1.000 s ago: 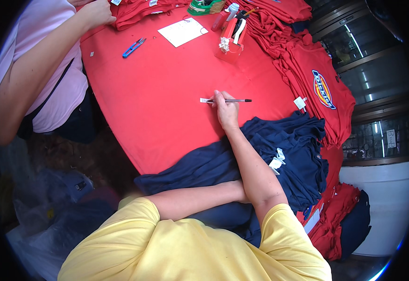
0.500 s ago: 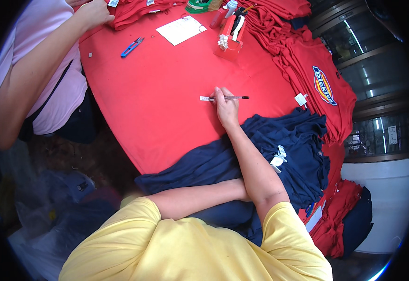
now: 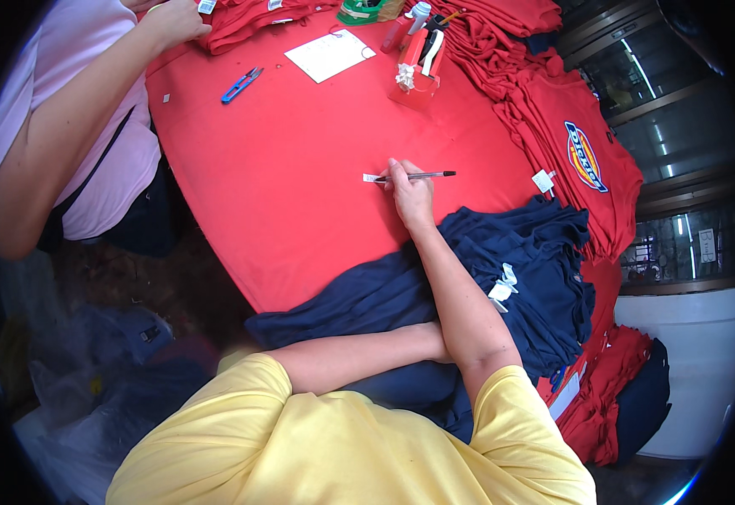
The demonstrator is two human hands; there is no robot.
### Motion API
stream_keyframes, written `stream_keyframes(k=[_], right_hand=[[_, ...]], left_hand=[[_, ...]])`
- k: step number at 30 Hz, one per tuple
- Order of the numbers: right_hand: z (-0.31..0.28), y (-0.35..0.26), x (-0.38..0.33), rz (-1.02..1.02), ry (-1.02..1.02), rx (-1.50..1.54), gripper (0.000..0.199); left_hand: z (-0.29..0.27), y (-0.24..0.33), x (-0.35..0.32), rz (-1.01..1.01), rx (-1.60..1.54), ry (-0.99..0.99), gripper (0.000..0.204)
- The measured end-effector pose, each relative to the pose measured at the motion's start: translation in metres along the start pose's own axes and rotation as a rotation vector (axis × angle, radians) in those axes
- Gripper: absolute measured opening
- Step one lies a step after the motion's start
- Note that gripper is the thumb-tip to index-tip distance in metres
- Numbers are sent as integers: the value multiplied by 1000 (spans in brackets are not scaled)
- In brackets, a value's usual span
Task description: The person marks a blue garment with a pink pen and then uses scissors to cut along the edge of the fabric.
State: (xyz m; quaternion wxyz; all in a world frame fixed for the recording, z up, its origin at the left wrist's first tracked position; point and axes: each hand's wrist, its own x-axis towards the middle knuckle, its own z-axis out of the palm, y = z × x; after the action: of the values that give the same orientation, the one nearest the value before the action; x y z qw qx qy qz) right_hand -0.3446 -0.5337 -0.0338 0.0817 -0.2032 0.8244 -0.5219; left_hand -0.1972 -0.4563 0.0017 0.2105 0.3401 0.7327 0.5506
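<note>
My right hand is closed around a dark pen over the red cloth. The pen's left end meets a small white label lying by my fingertips. My left forearm crosses in front of me and passes under my right arm. Its hand is hidden there, so its fingers do not show. Beneath both arms lies a crumpled navy garment with white tags on it.
A co-worker's hand rests at red garments, far left. Blue thread snips, a white paper sheet and a red tape dispenser lie beyond my right hand. Red shirts are heaped along the right side.
The co-worker's bent arm has lifted slightly. My right hand keeps the pen at the label, and the whole view has shifted a little.
</note>
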Motion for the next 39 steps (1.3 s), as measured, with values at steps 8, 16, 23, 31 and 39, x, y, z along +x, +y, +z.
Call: stream_keyframes(k=[8,16,23,31,39], right_hand=[[1,-3,-2,-16,-17,3,34],[-7,6,4,-47,17,93,33],[-8,3,-1,0,10,94,33],[-7,2,-1,-25,18,43,30],[-10,-2,-2,30,2,131,31]], left_hand=[[-1,0,2,-17,12,-45,41],[5,-7,4,12,-34,9,41],[24,-30,17,42,25,36,39],[15,-20,11,40,34,4,37],[0,0,0,-26,4,-2,38]])
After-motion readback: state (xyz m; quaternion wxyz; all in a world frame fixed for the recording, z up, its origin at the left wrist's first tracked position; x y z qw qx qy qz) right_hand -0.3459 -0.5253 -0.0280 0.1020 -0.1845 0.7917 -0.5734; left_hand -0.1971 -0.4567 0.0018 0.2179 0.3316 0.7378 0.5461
